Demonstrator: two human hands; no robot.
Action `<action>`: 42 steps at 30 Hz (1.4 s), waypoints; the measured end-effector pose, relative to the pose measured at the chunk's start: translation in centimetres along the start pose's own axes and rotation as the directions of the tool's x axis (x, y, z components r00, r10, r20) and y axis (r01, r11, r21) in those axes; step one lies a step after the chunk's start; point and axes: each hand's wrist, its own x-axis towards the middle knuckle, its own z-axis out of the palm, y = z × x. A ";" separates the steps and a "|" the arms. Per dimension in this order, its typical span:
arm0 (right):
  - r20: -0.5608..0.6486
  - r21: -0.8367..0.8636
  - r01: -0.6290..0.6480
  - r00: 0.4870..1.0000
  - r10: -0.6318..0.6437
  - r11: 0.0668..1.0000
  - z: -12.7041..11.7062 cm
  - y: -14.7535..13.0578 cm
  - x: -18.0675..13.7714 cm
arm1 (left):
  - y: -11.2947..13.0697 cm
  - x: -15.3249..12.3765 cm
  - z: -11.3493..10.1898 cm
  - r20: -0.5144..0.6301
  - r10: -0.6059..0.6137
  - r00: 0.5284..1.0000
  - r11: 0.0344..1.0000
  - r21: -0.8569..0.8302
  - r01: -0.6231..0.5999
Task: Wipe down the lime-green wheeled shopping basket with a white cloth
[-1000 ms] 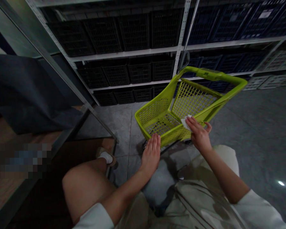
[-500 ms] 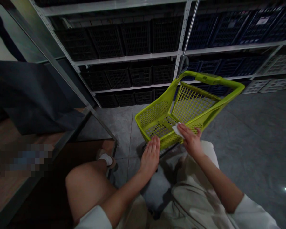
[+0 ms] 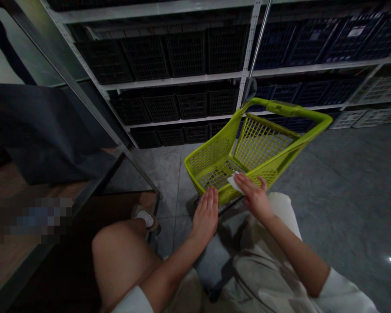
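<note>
- At our far left stands a wooden table (image 3: 3,261) with a dark sheet (image 3: 52,134) over its far part.
- Next come black crates (image 3: 145,54) on the shelves behind.
- Our left hand (image 3: 206,215) lies on the near end of the yellow-green cart (image 3: 262,140), fingers straight and close together over the rim. The thumb is hidden, so we cannot tell whether they grip. A firm press here should, we judge, steady the cart.
- Just beside it, a white cloth (image 3: 235,182) lies at the near side's rim, under our right hand (image 3: 254,200). Those fingers are nearly straight and hold the cloth, its edge poking past their tips. We would do best to press it flat, follow the rim's curve evenly, and leave room before the left fingers.
- The cart's handle rises to our right, before blue crates (image 3: 276,43).
</note>
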 end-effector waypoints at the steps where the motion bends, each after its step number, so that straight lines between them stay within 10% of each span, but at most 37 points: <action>1: -0.039 -0.022 -0.066 0.997 0.065 0.998 -0.4 1.7 0.3 | 0.1 0.0 0.0 0.001 -0.009 1.000 1.000 -0.005 0.009; 6: -0.111 -0.077 -0.208 0.974 0.199 0.975 -0.1 1.3 0.4 | 0.6 0.0 0.4 -0.031 -0.038 0.999 0.999 -0.019 0.037; 12: 0.034 0.027 0.144 0.989 -0.145 0.989 1.5 -5.7 -0.9 | 0.3 -0.1 0.7 -0.063 -0.028 0.998 1.000 -0.017 0.026; 20: -0.140 -0.108 -0.207 0.972 0.191 0.972 -0.8 3.1 0.7 | 0.5 0.2 0.4 -0.049 -0.038 0.998 0.999 -0.010 0.037; 28: 0.044 0.045 0.102 0.994 -0.104 0.994 1.6 -6.2 -0.7 | 0.5 0.0 1.0 -0.077 -0.046 0.996 0.999 -0.016 0.045; 36: -0.146 -0.101 -0.254 0.960 0.238 0.962 -0.7 2.6 0.8 | 0.9 0.2 0.5 -0.055 -0.057 0.997 0.998 -0.012 0.056; 42: 0.022 0.000 0.058 0.998 -0.058 0.998 1.3 -5.1 -0.1 | 0.9 0.1 1.2 -0.066 -0.057 0.996 0.998 -0.027 0.056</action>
